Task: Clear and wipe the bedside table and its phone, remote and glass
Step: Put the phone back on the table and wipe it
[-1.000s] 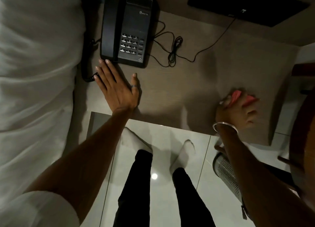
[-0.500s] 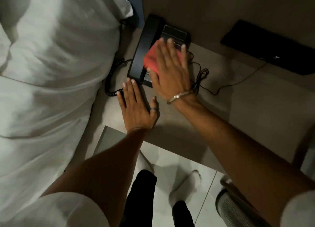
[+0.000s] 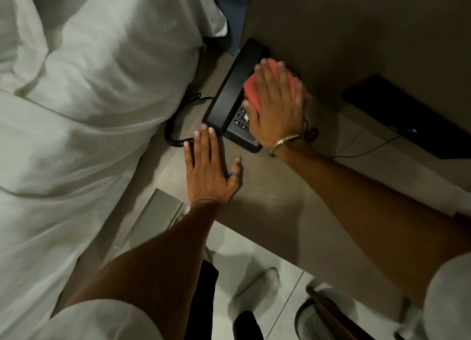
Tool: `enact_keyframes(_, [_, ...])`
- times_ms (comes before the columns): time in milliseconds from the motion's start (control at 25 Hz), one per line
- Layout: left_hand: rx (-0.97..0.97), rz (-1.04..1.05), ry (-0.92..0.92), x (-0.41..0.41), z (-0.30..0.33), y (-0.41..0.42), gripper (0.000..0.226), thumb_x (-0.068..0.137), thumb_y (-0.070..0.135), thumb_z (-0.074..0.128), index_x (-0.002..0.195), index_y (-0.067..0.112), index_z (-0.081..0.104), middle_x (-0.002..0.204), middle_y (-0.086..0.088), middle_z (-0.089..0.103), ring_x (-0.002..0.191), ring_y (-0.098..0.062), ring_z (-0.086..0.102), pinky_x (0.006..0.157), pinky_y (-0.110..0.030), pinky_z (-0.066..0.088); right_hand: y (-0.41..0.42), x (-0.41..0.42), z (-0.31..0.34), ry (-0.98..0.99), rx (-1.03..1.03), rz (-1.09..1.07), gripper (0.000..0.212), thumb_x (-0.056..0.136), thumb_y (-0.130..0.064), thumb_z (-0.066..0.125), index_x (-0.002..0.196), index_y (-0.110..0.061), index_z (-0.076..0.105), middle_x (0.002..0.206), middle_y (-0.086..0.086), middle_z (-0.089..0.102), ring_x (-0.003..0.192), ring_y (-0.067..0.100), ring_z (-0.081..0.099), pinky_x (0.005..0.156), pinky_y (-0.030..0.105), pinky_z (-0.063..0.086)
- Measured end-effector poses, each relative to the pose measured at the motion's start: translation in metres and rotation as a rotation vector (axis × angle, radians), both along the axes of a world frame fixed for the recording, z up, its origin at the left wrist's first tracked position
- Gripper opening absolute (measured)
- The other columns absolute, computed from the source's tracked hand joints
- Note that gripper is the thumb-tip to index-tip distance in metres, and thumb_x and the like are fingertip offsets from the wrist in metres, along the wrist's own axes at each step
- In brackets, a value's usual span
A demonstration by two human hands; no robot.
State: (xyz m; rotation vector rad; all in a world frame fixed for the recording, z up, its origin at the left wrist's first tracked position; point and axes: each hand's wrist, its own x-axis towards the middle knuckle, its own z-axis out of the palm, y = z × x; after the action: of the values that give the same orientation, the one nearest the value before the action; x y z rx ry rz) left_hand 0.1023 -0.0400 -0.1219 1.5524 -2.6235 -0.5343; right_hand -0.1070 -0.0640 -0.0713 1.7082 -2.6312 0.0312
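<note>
Feet in pale socks (image 3: 265,283) are standing on the glossy tiled floor at the near edge. Beyond them, the left hand (image 3: 207,170) is lying flat on the beige wooden bedside table (image 3: 275,207), fingers spread and holding nothing, fingertips touching the near corner of the black corded desk phone (image 3: 229,102). Farther back, the right hand (image 3: 276,107) is pressing a folded red cloth (image 3: 251,89) onto the phone's keypad, fingers stretched out flat over it. White bedding (image 3: 81,97) is bunching up at the left.
</note>
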Motion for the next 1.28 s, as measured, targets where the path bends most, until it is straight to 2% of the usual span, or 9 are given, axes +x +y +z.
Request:
enact_keyframes(80, [0.008, -0.003, 0.003, -0.001, 0.001, 0.0, 0.093, 0.102, 0.067, 0.03, 0.167, 0.008, 0.001, 0.177, -0.015, 0.003, 0.164, -0.026, -0.004, 0.132, -0.047, -0.006, 0.012, -0.01, -0.001, -0.072, -0.01, 0.104, 0.069, 0.1, -0.055, 0.036, 0.159, -0.022, 0.022, 0.169, 0.002, 0.023, 0.155, 0.032, 0.022, 0.116, 0.058, 0.031])
enact_keyframes(240, [0.035, -0.002, -0.001, -0.001, 0.004, 0.0, 0.092, 0.101, 0.066, 0.031, 0.167, 0.009, 0.0, 0.177, -0.015, 0.002, 0.164, -0.027, -0.004, 0.133, -0.048, -0.005, 0.019, 0.007, 0.009, -0.188, -0.107, -0.2, 0.064, 0.098, -0.044, 0.047, 0.157, -0.023, 0.033, 0.166, 0.001, 0.031, 0.152, 0.034, 0.027, 0.114, 0.051, 0.037])
enact_keyframes(400, [0.038, -0.008, 0.015, 0.001, 0.009, -0.001, 0.093, 0.099, 0.062, 0.038, 0.167, 0.005, 0.009, 0.176, -0.017, 0.007, 0.164, -0.028, 0.0, 0.133, -0.05, -0.001, 0.054, 0.056, 0.013, -0.21, -0.075, 0.317, 0.069, 0.084, -0.023, 0.068, 0.148, -0.012, 0.048, 0.155, 0.006, 0.049, 0.139, 0.035, 0.035, 0.106, 0.052, 0.047])
enact_keyframes(560, [0.044, -0.003, -0.006, -0.001, 0.01, -0.003, 0.093, 0.1, 0.062, 0.037, 0.167, 0.007, 0.007, 0.176, -0.016, 0.005, 0.164, -0.026, -0.005, 0.132, -0.047, -0.007, 0.037, 0.042, 0.018, -0.268, -0.254, 0.174, 0.061, 0.089, -0.029, 0.058, 0.148, -0.018, 0.046, 0.154, 0.004, 0.051, 0.136, 0.035, 0.042, 0.104, 0.054, 0.046])
enact_keyframes(760, [0.022, -0.015, 0.002, -0.002, 0.009, -0.002, 0.09, 0.1, 0.06, 0.043, 0.167, 0.008, 0.012, 0.175, -0.016, 0.014, 0.164, -0.028, 0.003, 0.132, -0.046, -0.007, -0.021, 0.015, -0.001, 0.156, -0.039, 0.819, 0.059, 0.098, -0.056, 0.041, 0.152, -0.033, 0.032, 0.165, 0.003, 0.031, 0.153, 0.037, 0.026, 0.118, 0.062, 0.022])
enact_keyframes(880, [0.04, 0.029, 0.0, -0.001, 0.007, -0.003, 0.093, 0.1, 0.063, 0.04, 0.167, 0.01, 0.001, 0.176, -0.014, 0.008, 0.163, -0.023, -0.004, 0.13, -0.039, -0.016, -0.046, -0.005, -0.003, 0.011, -0.187, 0.191, 0.057, 0.1, -0.055, 0.039, 0.152, -0.034, 0.029, 0.165, 0.007, 0.029, 0.153, 0.039, 0.026, 0.119, 0.064, 0.023])
enact_keyframes(1040, [0.036, 0.032, -0.005, -0.005, 0.008, -0.001, 0.092, 0.101, 0.063, 0.039, 0.166, 0.01, 0.003, 0.176, -0.014, 0.011, 0.162, -0.02, -0.006, 0.13, -0.039, -0.015, -0.035, -0.011, 0.003, -0.005, -0.079, 0.462, 0.056, 0.102, -0.053, 0.033, 0.154, -0.033, 0.032, 0.167, 0.004, 0.027, 0.155, 0.037, 0.021, 0.123, 0.061, 0.02])
enact_keyframes(1160, [0.038, 0.038, -0.015, -0.003, 0.004, -0.001, 0.092, 0.101, 0.066, 0.035, 0.167, 0.01, 0.003, 0.176, -0.013, 0.011, 0.16, -0.018, -0.009, 0.13, -0.039, -0.015, -0.043, 0.001, 0.014, -0.122, -0.157, 0.06, 0.055, 0.102, -0.051, 0.036, 0.152, -0.03, 0.04, 0.166, 0.003, 0.031, 0.155, 0.036, 0.023, 0.121, 0.055, 0.025])
enact_keyframes(1280, [0.0, 0.014, -0.026, -0.002, 0.002, 0.002, 0.092, 0.102, 0.066, 0.037, 0.166, 0.007, 0.006, 0.174, -0.017, 0.015, 0.16, -0.02, -0.006, 0.131, -0.042, -0.012, -0.027, 0.006, 0.013, -0.075, -0.1, 0.202, 0.057, 0.1, -0.048, 0.042, 0.153, -0.029, 0.037, 0.166, 0.003, 0.031, 0.154, 0.036, 0.024, 0.118, 0.056, 0.029])
